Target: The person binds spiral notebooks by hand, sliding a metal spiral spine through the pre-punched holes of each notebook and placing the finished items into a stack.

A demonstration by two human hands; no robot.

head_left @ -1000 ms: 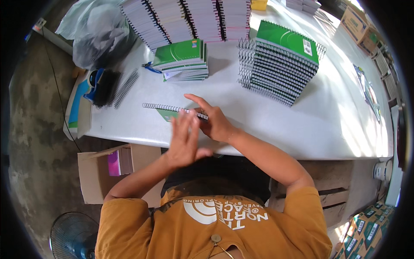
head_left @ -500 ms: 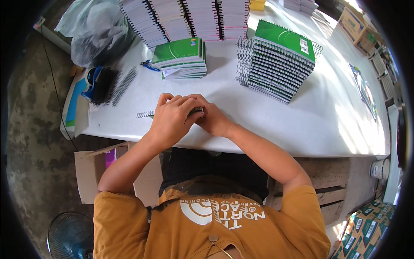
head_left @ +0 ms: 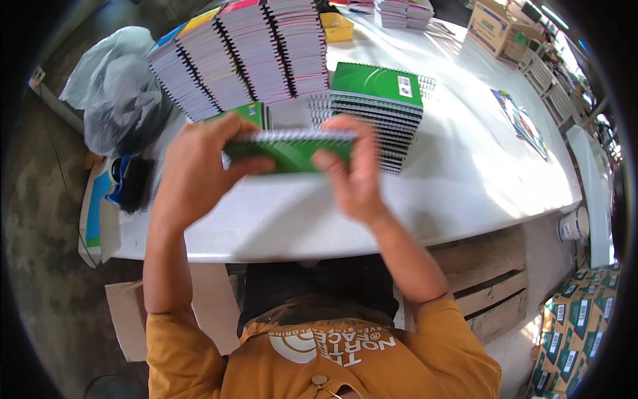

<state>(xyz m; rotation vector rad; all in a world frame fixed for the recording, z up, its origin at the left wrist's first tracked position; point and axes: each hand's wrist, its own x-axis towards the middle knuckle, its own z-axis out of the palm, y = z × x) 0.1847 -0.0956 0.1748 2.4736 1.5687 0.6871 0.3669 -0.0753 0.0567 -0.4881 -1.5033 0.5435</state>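
Raised above the near part of the table, a green spiral notebook [head_left: 296,154] is held between both my hands, its coil edge facing up and away. My left hand [head_left: 199,163] grips its left end, thumb across the cover. At the other end my right hand [head_left: 352,166] pinches it between thumb and fingers, slightly blurred. Just beyond stands a tall stack of green spiral notebooks [head_left: 377,93], with loose coils at its sides. A lower pile of green notebooks [head_left: 249,112] is partly hidden behind my left hand.
Several tall stacks of bound books [head_left: 249,56] line the back left, beside a clear plastic bag [head_left: 126,100]. Black coils and a blue tool [head_left: 119,183] lie at the left. A yellow tray [head_left: 337,26], a cardboard box [head_left: 498,30] and printed sheets [head_left: 522,123] are farther off.
Both hands have lifted up from the table near its front edge and moved apart, bringing the green notebook into plain sight. The view has shifted too.
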